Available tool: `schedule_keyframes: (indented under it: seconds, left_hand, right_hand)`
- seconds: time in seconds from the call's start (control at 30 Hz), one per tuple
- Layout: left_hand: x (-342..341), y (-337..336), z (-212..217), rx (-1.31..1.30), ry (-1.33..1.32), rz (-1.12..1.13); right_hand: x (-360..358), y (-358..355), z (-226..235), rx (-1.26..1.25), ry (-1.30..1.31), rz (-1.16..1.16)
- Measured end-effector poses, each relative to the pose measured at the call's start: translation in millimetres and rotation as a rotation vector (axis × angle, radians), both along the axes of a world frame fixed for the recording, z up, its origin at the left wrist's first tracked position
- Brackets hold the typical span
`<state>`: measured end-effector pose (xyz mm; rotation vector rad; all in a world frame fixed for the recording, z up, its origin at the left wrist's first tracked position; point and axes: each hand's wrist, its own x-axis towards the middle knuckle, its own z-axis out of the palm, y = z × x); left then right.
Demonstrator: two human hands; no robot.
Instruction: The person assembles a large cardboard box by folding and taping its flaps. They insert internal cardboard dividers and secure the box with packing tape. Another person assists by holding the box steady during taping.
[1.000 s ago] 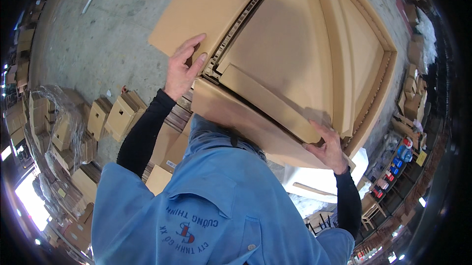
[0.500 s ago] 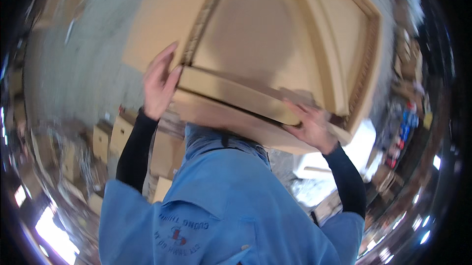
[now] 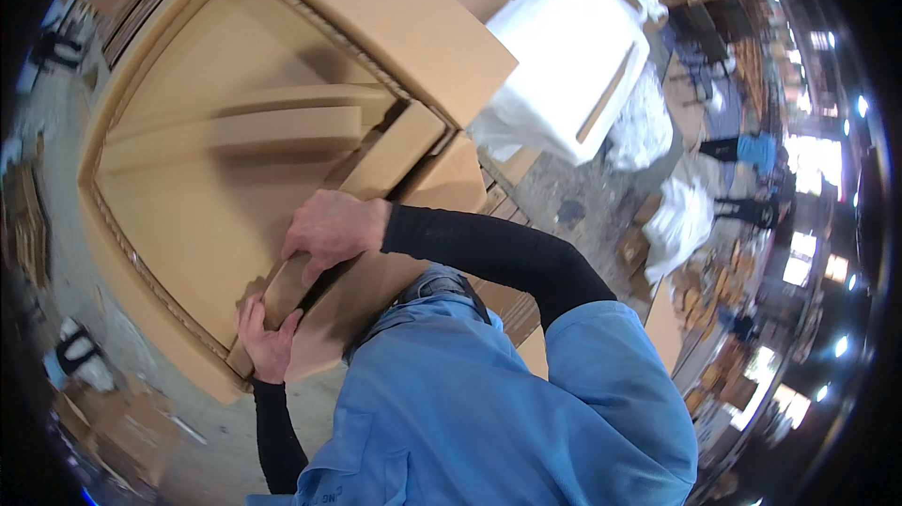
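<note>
A large open cardboard box (image 3: 188, 224) fills the upper left, its inside facing me, with folded flaps (image 3: 282, 125) lying across it. My right hand (image 3: 331, 229), in a black sleeve, presses down on a narrow cardboard flap (image 3: 385, 163) at the box's near edge. My left hand (image 3: 268, 342) grips the lower end of that same flap from below, fingers curled around the edge. Both hands sit close together. My blue shirt (image 3: 489, 403) covers the lower right.
A white foam-wrapped block (image 3: 564, 46) stands behind the box at the upper right. White bags (image 3: 678, 219) and small cardboard boxes (image 3: 700, 280) lie on the grey floor beyond it. Another person in blue (image 3: 752, 151) is far off. Scrap cardboard (image 3: 113, 431) lies at the lower left.
The view has swung, so the box now lies to my left. My right hand has moved from the box's lower edge onto the inner flap, close to my left hand.
</note>
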<state>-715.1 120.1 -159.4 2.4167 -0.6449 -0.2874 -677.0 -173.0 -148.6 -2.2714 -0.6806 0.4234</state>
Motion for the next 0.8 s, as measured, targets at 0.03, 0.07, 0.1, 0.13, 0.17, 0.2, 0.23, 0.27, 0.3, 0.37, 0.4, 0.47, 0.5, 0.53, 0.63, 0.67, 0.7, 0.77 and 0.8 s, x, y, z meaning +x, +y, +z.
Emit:
schedule_keyframes:
  seconds: [0.03,0.07,0.1,0.13,0.17,0.2,0.23,0.27,0.3,0.37,0.4,0.47,0.5,0.53,0.63,0.67,0.7,0.77,0.8]
  left_hand:
    - [1.6,2.5,-3.8,-0.03,-0.07,-0.04]
    - [-0.3,4.9,-2.7,-0.037,-0.029,-0.014]
    - [-1.7,4.9,-1.4,-0.05,0.009,0.012]
    - [-2.1,5.3,-1.5,-0.062,0.047,0.041]
    - [-2.1,10.8,-5.0,-0.069,0.031,0.005]
    - [-0.5,15.3,-10.4,-0.085,0.008,-0.02]
    - [3.3,21.3,-13.6,-0.1,-0.015,-0.043]
    - [8.3,20.6,-6.7,-0.103,0.134,-0.012]
    - [11.7,20.5,0.4,-0.105,0.283,0.026]
    - [16.1,14.5,6.2,-0.055,0.23,-0.134]
    - [19.0,12.1,4.4,-0.064,0.249,-0.108]
    - [18.5,14.5,-4.4,-0.083,0.288,-0.047]
    - [15.3,13.1,-10.4,-0.079,0.25,-0.005]
    - [12.5,14.8,-11.4,-0.075,0.229,-0.001]
    - [14.6,-0.7,-5.6,-0.083,0.122,0.021]
    - [15.7,-16.3,6.0,-0.094,0.058,0.046]
    - [16.2,-23.4,11.2,-0.1,-0.003,0.067]
    - [22.8,-5.6,1.1,0.085,-0.041,-0.022]
    - [24.3,0.3,-3.4,0.171,-0.057,-0.074]
  right_hand:
    - [-2.1,-0.2,-2.7,0.021,-0.042,-0.001]
    - [-3.4,2.0,-6.2,0.045,-0.086,0.008]
    - [-4.3,1.8,-8.0,0.036,-0.103,0.014]
    - [-4.7,1.5,-9.3,0.026,-0.119,0.023]
    - [-6.6,2.3,-9.5,0.022,-0.135,0.035]
    - [-7.7,2.7,-8.2,0.013,-0.117,0.016]
    - [-9.4,3.1,-6.8,0.004,-0.097,0.001]
    - [-9.4,4.2,-7.9,0.002,-0.075,-0.006]
    - [-11.4,3.5,-9.8,0.029,-0.078,-0.027]
    - [-18.5,3.3,-13.5,0.079,-0.078,-0.042]
    - [-18.6,2.1,-12.6,0.059,-0.03,-0.053]
    - [-15.9,1.3,-17.2,0.044,0.032,-0.076]
    - [-15.9,1.4,-20.1,0.05,0.047,-0.09]
    - [-18.4,3.6,-33.6,0.086,0.027,-0.117]
    - [-12.0,-4.4,-25.1,0.096,-0.156,-0.231]
    - [-9.0,-12.0,-14.1,0.085,-0.238,-0.266]
    - [-7.0,-24.4,-4.0,0.071,-0.351,-0.224]
    - [3.8,-49.2,10.1,0.061,-0.581,-0.156]
    - [7.2,-52.3,-1.8,0.009,-0.554,-0.068]
